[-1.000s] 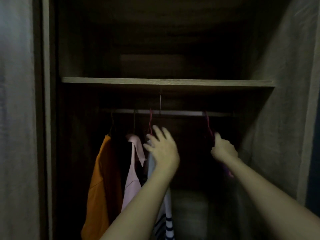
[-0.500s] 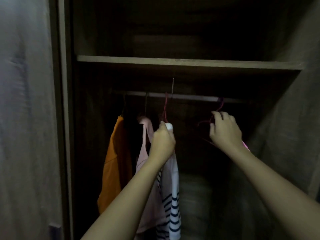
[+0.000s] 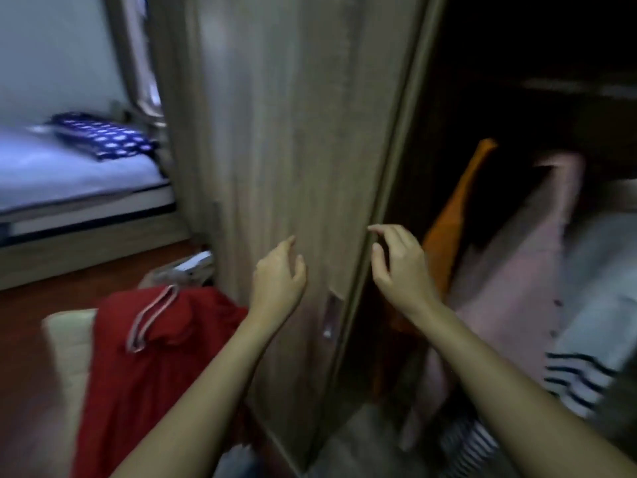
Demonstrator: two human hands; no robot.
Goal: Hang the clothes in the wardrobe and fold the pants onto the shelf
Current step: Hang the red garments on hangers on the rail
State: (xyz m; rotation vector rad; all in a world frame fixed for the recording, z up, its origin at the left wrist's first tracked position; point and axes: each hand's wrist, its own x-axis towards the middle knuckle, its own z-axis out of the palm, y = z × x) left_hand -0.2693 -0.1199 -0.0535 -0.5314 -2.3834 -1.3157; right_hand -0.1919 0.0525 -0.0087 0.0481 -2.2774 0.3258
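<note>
My left hand (image 3: 279, 277) hovers in front of the wooden wardrobe door (image 3: 282, 139) with loosely curled fingers, holding nothing. My right hand (image 3: 400, 263) is at the door's edge, also empty, fingers relaxed. Inside the dark wardrobe hang an orange garment (image 3: 462, 205), a pink garment (image 3: 524, 270) and a white top with dark stripes (image 3: 579, 374). A red garment (image 3: 151, 346) with a pink-and-white hanger (image 3: 151, 315) on it lies low at the left on a cream surface (image 3: 69, 343). The view is blurred.
A bed with a light blue sheet (image 3: 69, 174) and a dark blue dotted pillow (image 3: 103, 134) stands at the far left. A reddish-brown floor (image 3: 41, 298) lies between bed and wardrobe. A metal handle (image 3: 331, 317) is set into the door.
My view has swung left and down from the wardrobe rail. Both hands have let go of the hangers and come down, empty, to the door.
</note>
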